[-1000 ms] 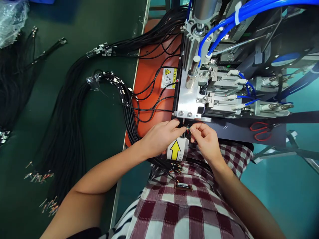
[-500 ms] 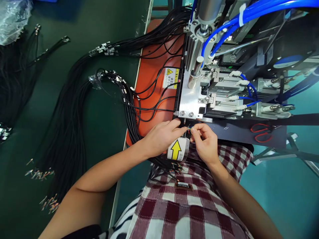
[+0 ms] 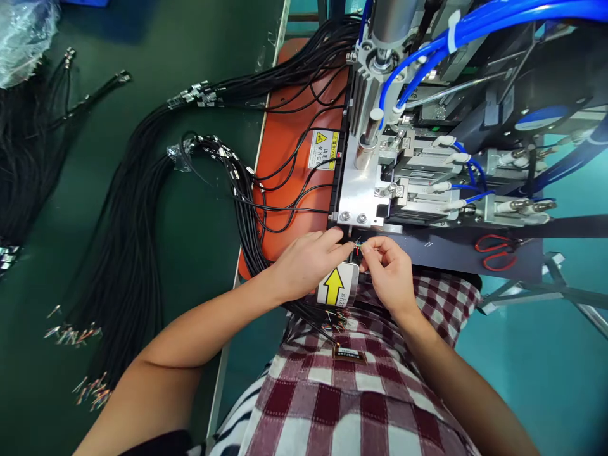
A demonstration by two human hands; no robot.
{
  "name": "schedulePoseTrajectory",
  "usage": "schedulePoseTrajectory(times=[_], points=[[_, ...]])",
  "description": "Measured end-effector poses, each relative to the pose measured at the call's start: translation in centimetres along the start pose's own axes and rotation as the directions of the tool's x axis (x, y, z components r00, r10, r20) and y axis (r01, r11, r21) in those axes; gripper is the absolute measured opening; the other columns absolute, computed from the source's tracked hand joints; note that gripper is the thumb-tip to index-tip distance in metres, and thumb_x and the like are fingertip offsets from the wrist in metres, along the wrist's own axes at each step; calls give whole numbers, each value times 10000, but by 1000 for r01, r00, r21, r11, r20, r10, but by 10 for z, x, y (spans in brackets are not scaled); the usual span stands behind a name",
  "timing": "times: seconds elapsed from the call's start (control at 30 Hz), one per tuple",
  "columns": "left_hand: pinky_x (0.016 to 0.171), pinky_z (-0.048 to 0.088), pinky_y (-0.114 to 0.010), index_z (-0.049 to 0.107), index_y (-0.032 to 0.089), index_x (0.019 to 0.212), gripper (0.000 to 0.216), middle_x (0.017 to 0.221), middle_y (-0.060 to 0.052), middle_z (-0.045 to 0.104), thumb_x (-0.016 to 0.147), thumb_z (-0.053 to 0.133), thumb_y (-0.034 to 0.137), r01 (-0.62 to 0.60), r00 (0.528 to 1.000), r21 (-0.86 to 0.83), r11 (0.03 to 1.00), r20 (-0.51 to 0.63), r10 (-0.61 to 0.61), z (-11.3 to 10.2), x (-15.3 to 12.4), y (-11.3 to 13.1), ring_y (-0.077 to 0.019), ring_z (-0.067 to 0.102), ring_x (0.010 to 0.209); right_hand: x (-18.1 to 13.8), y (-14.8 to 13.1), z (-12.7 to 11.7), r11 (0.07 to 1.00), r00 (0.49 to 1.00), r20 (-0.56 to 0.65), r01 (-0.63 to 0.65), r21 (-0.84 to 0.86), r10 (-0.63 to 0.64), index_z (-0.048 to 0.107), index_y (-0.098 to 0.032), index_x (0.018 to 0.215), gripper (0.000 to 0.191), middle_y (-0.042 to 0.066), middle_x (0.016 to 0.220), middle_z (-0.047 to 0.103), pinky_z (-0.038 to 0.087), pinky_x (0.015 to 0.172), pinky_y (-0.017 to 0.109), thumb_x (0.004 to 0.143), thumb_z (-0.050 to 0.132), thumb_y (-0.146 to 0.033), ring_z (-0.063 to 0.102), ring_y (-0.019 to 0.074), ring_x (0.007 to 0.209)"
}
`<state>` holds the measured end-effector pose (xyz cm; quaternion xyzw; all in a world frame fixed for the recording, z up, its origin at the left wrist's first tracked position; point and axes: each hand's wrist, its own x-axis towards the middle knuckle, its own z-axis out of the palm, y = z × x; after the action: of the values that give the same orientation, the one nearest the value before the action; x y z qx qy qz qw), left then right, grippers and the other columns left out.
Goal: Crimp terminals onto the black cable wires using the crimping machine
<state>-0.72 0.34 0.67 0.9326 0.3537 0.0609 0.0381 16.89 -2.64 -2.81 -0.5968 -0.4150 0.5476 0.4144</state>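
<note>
My left hand (image 3: 311, 259) rests on the orange plate's near corner, its fingers closed on a black cable whose thin coloured wires (image 3: 357, 246) fan out at the tip. My right hand (image 3: 389, 269) is curled beside it, thumb and forefinger pinching those coloured wires. Both hands meet just below the silver block of the machine (image 3: 363, 190), above a plate with a yellow arrow label (image 3: 335, 286).
Bundles of black cables (image 3: 137, 221) with metal ends lie across the dark green bench and over the orange plate (image 3: 285, 152). Blue air hoses (image 3: 427, 44) loop over the machine. Red-handled scissors (image 3: 496, 250) lie on the dark shelf at right. A plastic bag (image 3: 23, 31) sits top left.
Both hands stay at the same spot in front of the machine; the right fingers have shifted slightly on the wires. The view moved a little.
</note>
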Motion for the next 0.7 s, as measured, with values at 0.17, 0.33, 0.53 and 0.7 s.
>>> schedulePoseTrajectory(times=[0.17,0.33,0.53,0.7], points=[[595,429,-251,582,140,1121,259,851,-59,580,926,415,166,-39,999,23,999,-15,39,-1,1,0,-152,540,682,-4,0,2,970,992,-72,85,-229,-104,525,-199,776,120,-33,610,513,381,501,243,862,548,-278,481,112,516],[591,425,-262,586,127,1107,261,825,-58,582,939,389,165,-53,997,43,998,-63,55,-1,1,1,-158,536,666,-4,-1,4,935,986,-85,110,-338,-147,494,-202,754,137,-33,622,506,367,504,239,875,520,-260,456,109,525],[580,429,-275,604,111,1065,268,801,-60,582,944,368,155,-45,994,45,998,-93,49,-2,3,4,-173,543,669,-5,-7,5,832,949,-103,205,-516,-297,483,-203,730,139,-19,663,510,373,592,275,860,521,-232,479,134,606],[605,445,-285,600,102,1063,266,820,-67,593,937,370,145,-50,995,43,998,-85,54,-3,3,5,-180,557,697,-1,-6,4,969,996,-78,25,-245,-45,503,-204,737,133,-40,568,520,376,517,255,850,531,-270,494,123,508]])
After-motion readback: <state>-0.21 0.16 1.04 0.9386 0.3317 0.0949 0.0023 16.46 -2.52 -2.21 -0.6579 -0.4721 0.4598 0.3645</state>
